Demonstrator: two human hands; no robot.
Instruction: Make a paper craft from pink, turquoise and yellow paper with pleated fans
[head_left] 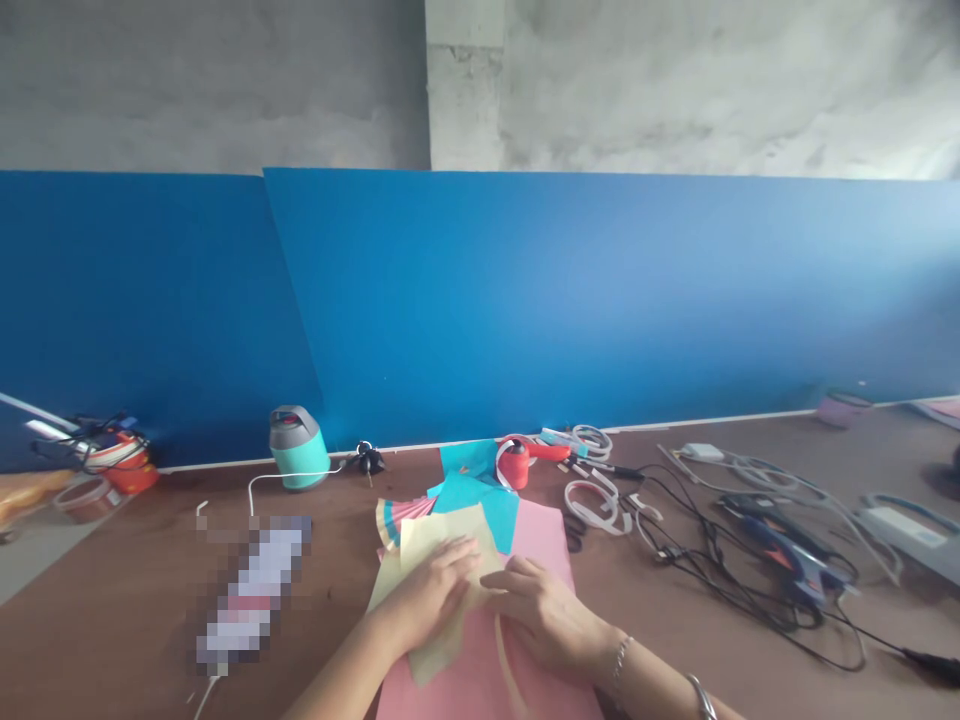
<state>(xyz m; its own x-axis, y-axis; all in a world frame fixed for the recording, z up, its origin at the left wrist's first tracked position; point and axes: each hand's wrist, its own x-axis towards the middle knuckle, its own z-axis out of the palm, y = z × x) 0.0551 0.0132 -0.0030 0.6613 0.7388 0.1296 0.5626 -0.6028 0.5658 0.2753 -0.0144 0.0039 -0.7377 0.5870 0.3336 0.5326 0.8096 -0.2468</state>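
Note:
A sheet of pale yellow paper (pixel 442 525) lies on a stack of pink paper (pixel 420 695) in front of me. My left hand (pixel 439 590) rests flat across the yellow sheet, fingers together and stretched out. At the sheet's right edge, my right hand (pixel 536 610) has bent fingers closed on the paper; the fingertips are partly hidden. A narrow pale strip (pixel 506 665) runs down from beneath this hand, and I cannot tell if it is a fold or a separate piece. Behind lie blue paper (pixel 491 505) and a pleated striped paper fan (pixel 394 520).
A red tape dispenser (pixel 514 465) stands behind the papers. To the right are tangled cables (pixel 705 545) and a blue glue gun (pixel 795 560). Leftward are a pixelated phone-like object (pixel 255 590), a teal container (pixel 300 455), keys (pixel 367 458) and an orange bucket (pixel 131 465).

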